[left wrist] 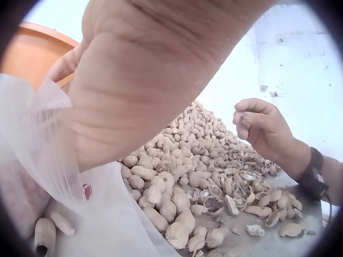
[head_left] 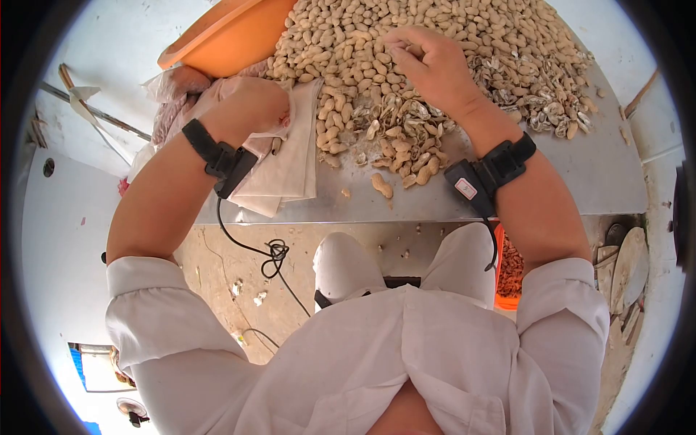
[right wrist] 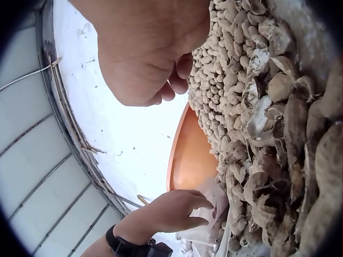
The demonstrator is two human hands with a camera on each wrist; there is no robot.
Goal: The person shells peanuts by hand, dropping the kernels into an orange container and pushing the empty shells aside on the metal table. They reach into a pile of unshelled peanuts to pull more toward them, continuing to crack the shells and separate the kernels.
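Observation:
Over a clear plastic bag [head_left: 217,94] at the pile's left edge is my left hand [head_left: 250,109]. In the right wrist view, that hand [right wrist: 174,211] has its thumb and fingers apart beside the bag's film [right wrist: 214,201]; the bag hides part of it. My right hand [head_left: 435,69] hovers above the heap of unshelled peanuts [head_left: 341,51], fingers curled in toward the thumb. The left wrist view has this hand [left wrist: 268,126] raised over the pile, and nothing shows clearly between its fingertips. Split, empty shells [head_left: 395,119] lie below it on the metal table [head_left: 435,206].
An orange basin [head_left: 217,40] stands tilted behind the bag. Flat plastic sheets [head_left: 279,170] hang near the table's front edge. Loose peanuts [head_left: 382,185] lie near that edge. On the floor, an orange container [head_left: 500,290] holds reddish kernels [head_left: 511,268]. A black cable [head_left: 250,246] dangles from the left wrist.

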